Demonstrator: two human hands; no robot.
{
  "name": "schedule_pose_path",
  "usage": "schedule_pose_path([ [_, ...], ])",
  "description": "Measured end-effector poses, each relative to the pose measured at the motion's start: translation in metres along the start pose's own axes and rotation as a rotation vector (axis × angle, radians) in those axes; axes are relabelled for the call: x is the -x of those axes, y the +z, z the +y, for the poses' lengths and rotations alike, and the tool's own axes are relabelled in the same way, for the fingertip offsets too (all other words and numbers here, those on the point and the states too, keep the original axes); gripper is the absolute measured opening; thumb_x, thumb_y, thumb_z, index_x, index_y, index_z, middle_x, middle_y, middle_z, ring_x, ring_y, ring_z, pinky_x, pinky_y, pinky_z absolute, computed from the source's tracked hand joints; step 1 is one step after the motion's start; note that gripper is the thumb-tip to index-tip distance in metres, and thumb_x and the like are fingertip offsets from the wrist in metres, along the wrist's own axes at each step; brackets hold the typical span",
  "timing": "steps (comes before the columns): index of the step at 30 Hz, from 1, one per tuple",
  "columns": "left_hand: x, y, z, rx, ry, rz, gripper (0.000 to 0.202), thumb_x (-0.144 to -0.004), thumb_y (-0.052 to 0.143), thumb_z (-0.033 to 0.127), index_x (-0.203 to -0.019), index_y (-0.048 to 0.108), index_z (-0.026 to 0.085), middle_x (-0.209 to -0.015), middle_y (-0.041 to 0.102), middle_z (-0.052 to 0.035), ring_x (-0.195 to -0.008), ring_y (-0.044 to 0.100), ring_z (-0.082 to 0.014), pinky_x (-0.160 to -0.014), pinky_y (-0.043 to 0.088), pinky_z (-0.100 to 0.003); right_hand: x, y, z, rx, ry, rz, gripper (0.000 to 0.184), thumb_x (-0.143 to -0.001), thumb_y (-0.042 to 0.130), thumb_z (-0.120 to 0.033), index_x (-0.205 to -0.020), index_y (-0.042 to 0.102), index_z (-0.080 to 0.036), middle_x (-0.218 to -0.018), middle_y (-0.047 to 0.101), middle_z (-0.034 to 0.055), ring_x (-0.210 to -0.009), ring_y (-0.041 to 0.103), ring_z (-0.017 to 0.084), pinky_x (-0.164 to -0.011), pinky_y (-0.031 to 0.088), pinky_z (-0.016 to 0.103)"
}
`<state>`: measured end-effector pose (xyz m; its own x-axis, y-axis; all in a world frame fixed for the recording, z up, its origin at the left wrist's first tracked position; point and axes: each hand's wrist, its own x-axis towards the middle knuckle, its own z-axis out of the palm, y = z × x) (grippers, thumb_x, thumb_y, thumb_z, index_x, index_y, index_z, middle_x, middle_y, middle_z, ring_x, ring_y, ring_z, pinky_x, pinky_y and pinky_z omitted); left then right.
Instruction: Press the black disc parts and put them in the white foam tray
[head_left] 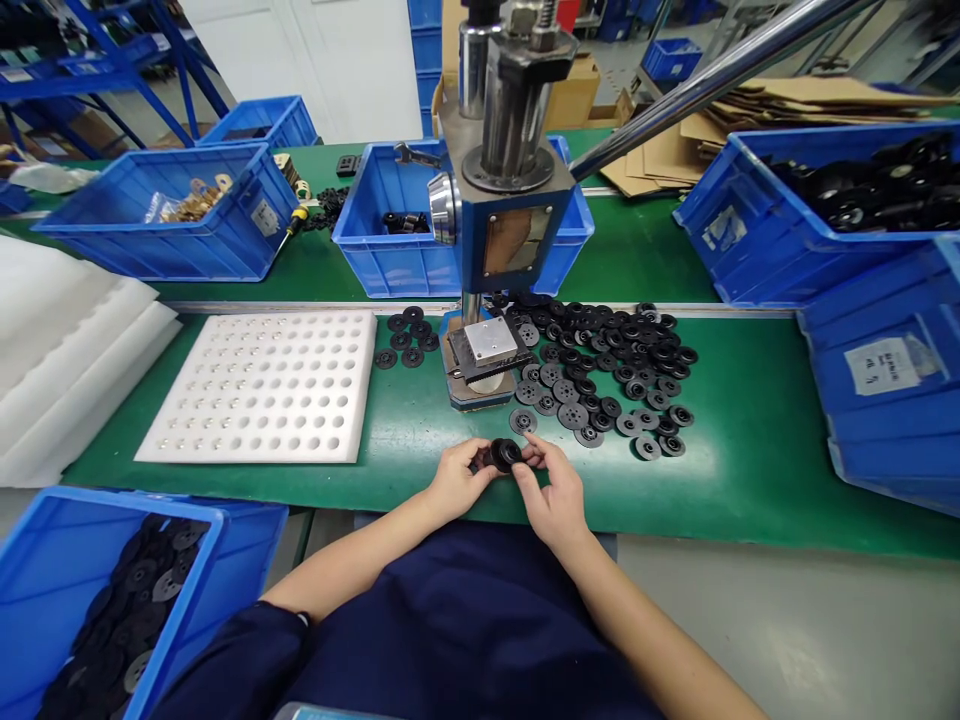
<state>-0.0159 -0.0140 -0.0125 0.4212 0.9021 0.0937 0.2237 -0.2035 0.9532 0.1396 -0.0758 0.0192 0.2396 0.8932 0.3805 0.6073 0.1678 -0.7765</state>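
Close to the front edge of the green bench, my left hand [461, 478] grips a round black plastic part [505, 454] from its left side. My right hand [553, 490] pinches the same part from the right, thumb toward me. Whether it is one piece or two put together I cannot tell. Just beyond my hands stands a hand-lever press [510, 215], with a silver metal block [491, 341] on its base. Many loose black discs [572, 416] lie to the right of the press, and a few black discs [412, 357] lie to its left.
A white foam tray [247, 440] with rows of holes, some holding small shiny pieces, lies at left. Blue bins stand around: one with black discs [217, 560] at lower left, one [180, 250] behind the tray, others [885, 370] at right. The press lever [712, 80] reaches up right.
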Motion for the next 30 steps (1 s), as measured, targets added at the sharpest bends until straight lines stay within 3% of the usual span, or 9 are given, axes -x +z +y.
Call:
schedule_pose_path([
  [5, 0.000, 0.001, -0.004, 0.135, -0.092, 0.019, 0.022, -0.078, 0.073, 0.026, -0.094, 0.062, 0.015, -0.073, 0.066, 0.0002, -0.064, 0.058, -0.0122, -0.065, 0.047, -0.024, 0.021, -0.007, 0.017, -0.187, 0.179, -0.077, 0.035, -0.100, 0.039, -0.037, -0.121, 0.061, -0.018, -0.102, 0.071, 0.0101, -0.089, 0.070, 0.019, -0.078, 0.059, 0.037],
  [8, 0.000, 0.000, -0.005, 0.164, -0.077, 0.030, 0.019, -0.080, 0.069, 0.024, -0.096, 0.062, 0.016, -0.083, 0.069, -0.0021, -0.072, 0.063, -0.0137, -0.070, 0.050, -0.025, 0.029, -0.009, 0.022, -0.304, 0.226, -0.190, 0.035, -0.100, 0.040, -0.039, -0.110, 0.066, -0.017, -0.080, 0.072, 0.0053, -0.069, 0.070, 0.017, -0.061, 0.058, 0.030],
  [11, -0.001, -0.003, -0.002, 0.122, -0.056, 0.035, 0.016, -0.081, 0.066, 0.022, -0.095, 0.061, 0.016, -0.084, 0.070, -0.0026, -0.075, 0.064, -0.0144, -0.071, 0.051, -0.025, 0.028, -0.010, 0.020, -0.338, 0.256, -0.168, 0.033, -0.100, 0.043, -0.038, -0.102, 0.069, -0.017, -0.069, 0.070, 0.0029, -0.056, 0.066, 0.013, -0.050, 0.054, 0.025],
  [16, -0.001, -0.007, 0.009, 0.100, -0.012, -0.007, 0.016, -0.086, 0.063, 0.023, -0.101, 0.063, 0.017, -0.097, 0.074, -0.0070, -0.089, 0.069, -0.0175, -0.079, 0.054, -0.028, 0.015, -0.014, 0.008, -0.178, 0.055, -0.033, 0.018, -0.093, 0.057, -0.028, -0.104, 0.068, -0.019, -0.095, 0.072, 0.0087, -0.083, 0.069, 0.018, -0.074, 0.059, 0.033],
  [21, -0.001, -0.009, 0.014, 0.093, 0.030, -0.058, 0.019, -0.089, 0.060, 0.024, -0.107, 0.063, 0.017, -0.109, 0.073, -0.0095, -0.100, 0.069, -0.0196, -0.087, 0.053, -0.031, 0.003, -0.010, 0.000, -0.098, -0.150, -0.077, 0.033, -0.087, 0.066, -0.026, -0.120, 0.063, -0.021, -0.120, 0.064, 0.0116, -0.113, 0.060, 0.024, -0.097, 0.053, 0.046],
  [30, -0.001, -0.008, 0.010, 0.092, 0.043, -0.069, 0.020, -0.087, 0.059, 0.019, -0.107, 0.062, 0.017, -0.109, 0.073, -0.0103, -0.100, 0.070, -0.0204, -0.087, 0.054, -0.031, 0.002, -0.002, 0.009, -0.029, -0.181, -0.061, 0.034, -0.090, 0.063, -0.030, -0.122, 0.061, -0.022, -0.120, 0.064, 0.0125, -0.113, 0.061, 0.026, -0.096, 0.053, 0.047],
])
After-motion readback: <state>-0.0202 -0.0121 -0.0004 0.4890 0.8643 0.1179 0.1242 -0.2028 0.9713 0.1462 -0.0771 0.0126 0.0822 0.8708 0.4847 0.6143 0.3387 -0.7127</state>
